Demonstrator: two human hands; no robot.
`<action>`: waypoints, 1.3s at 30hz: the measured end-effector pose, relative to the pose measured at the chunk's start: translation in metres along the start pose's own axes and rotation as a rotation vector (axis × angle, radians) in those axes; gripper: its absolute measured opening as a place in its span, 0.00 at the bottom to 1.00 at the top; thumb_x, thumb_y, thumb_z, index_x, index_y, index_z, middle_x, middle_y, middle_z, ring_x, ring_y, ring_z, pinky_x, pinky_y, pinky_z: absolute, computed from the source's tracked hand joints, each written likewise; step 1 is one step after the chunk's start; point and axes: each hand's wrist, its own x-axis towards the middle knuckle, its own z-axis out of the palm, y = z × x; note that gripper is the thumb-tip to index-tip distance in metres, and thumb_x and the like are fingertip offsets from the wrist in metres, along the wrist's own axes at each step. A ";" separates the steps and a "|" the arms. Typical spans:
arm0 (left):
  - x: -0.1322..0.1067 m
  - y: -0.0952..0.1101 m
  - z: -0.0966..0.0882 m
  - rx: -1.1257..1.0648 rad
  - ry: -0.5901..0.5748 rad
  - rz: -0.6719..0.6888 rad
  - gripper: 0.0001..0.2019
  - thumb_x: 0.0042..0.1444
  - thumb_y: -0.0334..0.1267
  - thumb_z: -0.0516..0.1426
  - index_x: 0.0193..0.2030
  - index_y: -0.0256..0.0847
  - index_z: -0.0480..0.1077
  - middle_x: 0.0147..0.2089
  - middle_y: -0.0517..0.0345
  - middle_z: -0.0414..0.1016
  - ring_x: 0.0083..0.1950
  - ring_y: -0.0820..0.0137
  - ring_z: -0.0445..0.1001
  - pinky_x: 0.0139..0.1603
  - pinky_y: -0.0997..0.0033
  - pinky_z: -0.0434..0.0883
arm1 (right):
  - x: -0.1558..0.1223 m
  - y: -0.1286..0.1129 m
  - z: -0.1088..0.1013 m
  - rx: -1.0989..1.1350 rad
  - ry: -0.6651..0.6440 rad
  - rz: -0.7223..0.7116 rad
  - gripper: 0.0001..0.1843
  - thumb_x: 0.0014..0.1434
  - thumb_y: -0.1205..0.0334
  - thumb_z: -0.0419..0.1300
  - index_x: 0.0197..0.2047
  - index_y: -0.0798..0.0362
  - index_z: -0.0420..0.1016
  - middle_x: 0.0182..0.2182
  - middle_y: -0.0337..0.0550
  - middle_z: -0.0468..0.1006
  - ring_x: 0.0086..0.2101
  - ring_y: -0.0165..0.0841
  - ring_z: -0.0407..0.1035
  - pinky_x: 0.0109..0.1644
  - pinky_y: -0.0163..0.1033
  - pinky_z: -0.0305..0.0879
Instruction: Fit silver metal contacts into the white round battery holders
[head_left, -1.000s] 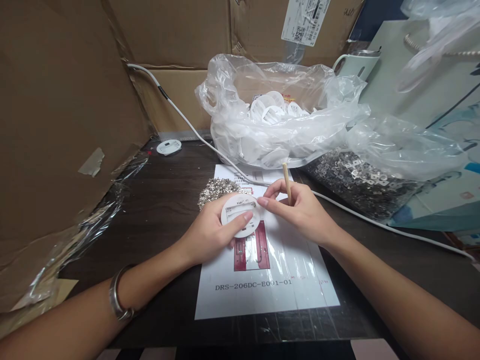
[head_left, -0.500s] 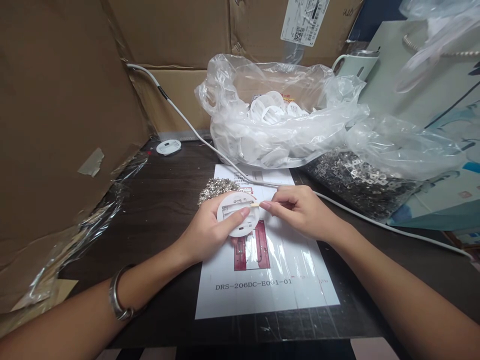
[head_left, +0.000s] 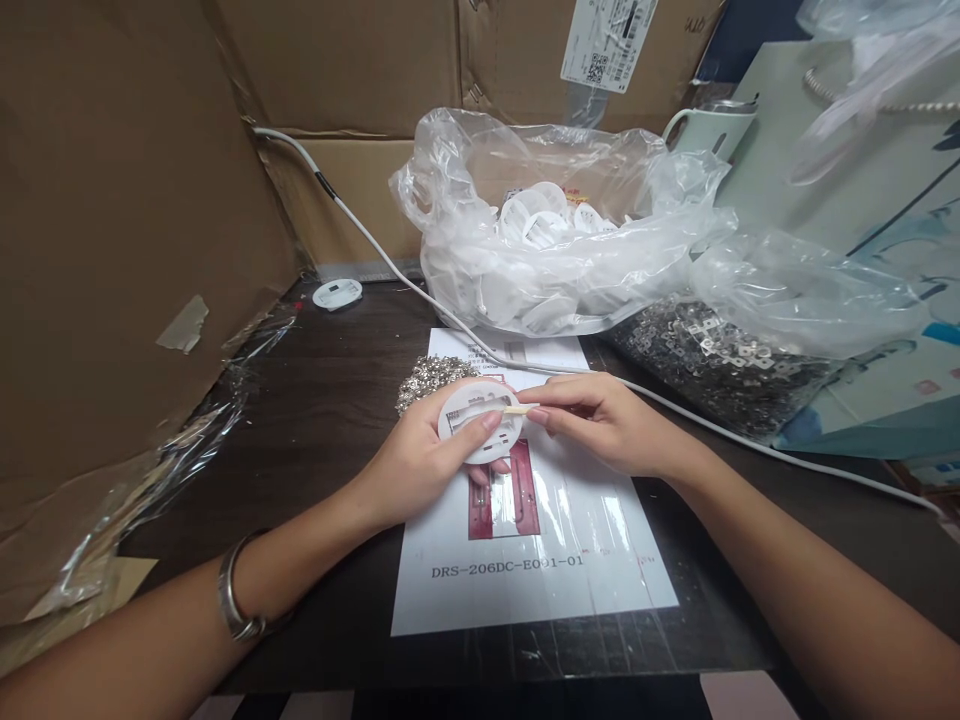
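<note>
Above printed sheet (head_left: 525, 575) we grip white round part (head_left: 480, 422) in left hand (head_left: 420, 465), fingers closed on rim; right hand (head_left: 600, 425) pinches thin wooden stick (head_left: 517, 409) against it; part seems light, stiff, best held by edge

Person is showing two bare forearms, no sleeves in view. Left hand (head_left: 420, 460) and right hand (head_left: 607, 425) are wearing no gloves, no rings visible. Left wrist is wearing a silver-grey metal bangle (head_left: 234, 600), plain band w/ rounded edge, sitting well back from the left hand toward the elbow. Right wrist is carrying nothing. Fingernails are looking short, unpainted as far as can be told.
</note>
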 end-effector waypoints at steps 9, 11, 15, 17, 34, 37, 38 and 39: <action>-0.001 0.003 0.000 0.016 0.073 -0.010 0.14 0.51 0.40 0.64 0.43 0.38 0.71 0.36 0.57 0.76 0.28 0.72 0.77 0.27 0.75 0.79 | 0.000 0.003 -0.002 -0.054 -0.061 -0.077 0.16 0.65 0.65 0.51 0.52 0.54 0.75 0.37 0.44 0.79 0.34 0.30 0.69 0.38 0.35 0.62; -0.001 0.002 0.000 0.060 0.108 -0.012 0.14 0.50 0.42 0.65 0.41 0.38 0.71 0.38 0.56 0.77 0.31 0.71 0.77 0.27 0.74 0.79 | 0.000 0.002 -0.002 -0.076 -0.067 -0.083 0.17 0.64 0.67 0.51 0.52 0.54 0.75 0.38 0.44 0.79 0.36 0.30 0.69 0.40 0.36 0.62; 0.000 0.001 0.001 0.143 0.158 -0.004 0.14 0.50 0.43 0.64 0.41 0.39 0.72 0.39 0.55 0.77 0.34 0.69 0.77 0.28 0.74 0.80 | -0.001 -0.001 0.000 -0.149 -0.044 -0.101 0.17 0.63 0.70 0.52 0.52 0.53 0.75 0.37 0.43 0.78 0.34 0.29 0.68 0.40 0.35 0.62; 0.000 0.001 0.002 0.178 0.170 0.018 0.12 0.51 0.42 0.64 0.40 0.40 0.73 0.37 0.57 0.77 0.35 0.70 0.77 0.28 0.77 0.79 | -0.001 -0.002 0.001 -0.196 -0.032 -0.107 0.17 0.63 0.70 0.52 0.51 0.52 0.76 0.34 0.42 0.78 0.32 0.29 0.67 0.39 0.35 0.61; 0.001 0.002 0.000 0.083 0.129 -0.036 0.12 0.50 0.41 0.64 0.39 0.39 0.72 0.32 0.59 0.75 0.26 0.73 0.76 0.24 0.77 0.77 | 0.000 -0.005 0.000 -0.089 -0.040 -0.041 0.13 0.64 0.65 0.53 0.46 0.50 0.79 0.33 0.40 0.77 0.32 0.28 0.67 0.36 0.33 0.60; 0.000 0.001 0.000 0.072 0.093 -0.036 0.11 0.51 0.41 0.64 0.39 0.39 0.72 0.31 0.61 0.74 0.26 0.73 0.76 0.25 0.76 0.77 | 0.000 -0.005 0.002 -0.081 -0.057 -0.045 0.13 0.65 0.63 0.53 0.44 0.51 0.79 0.28 0.39 0.75 0.29 0.27 0.65 0.34 0.33 0.58; 0.000 0.001 0.000 0.071 0.085 -0.035 0.11 0.51 0.40 0.64 0.39 0.39 0.72 0.30 0.61 0.74 0.26 0.73 0.76 0.25 0.76 0.77 | 0.001 -0.005 0.002 -0.083 -0.060 -0.047 0.13 0.65 0.63 0.53 0.44 0.51 0.79 0.28 0.38 0.74 0.29 0.27 0.65 0.34 0.33 0.58; 0.000 0.001 0.000 0.069 0.079 -0.033 0.11 0.51 0.40 0.64 0.39 0.39 0.72 0.30 0.61 0.74 0.26 0.73 0.76 0.25 0.76 0.77 | 0.001 -0.005 0.003 -0.087 -0.062 -0.048 0.13 0.65 0.63 0.53 0.42 0.52 0.79 0.27 0.38 0.73 0.29 0.27 0.64 0.34 0.33 0.58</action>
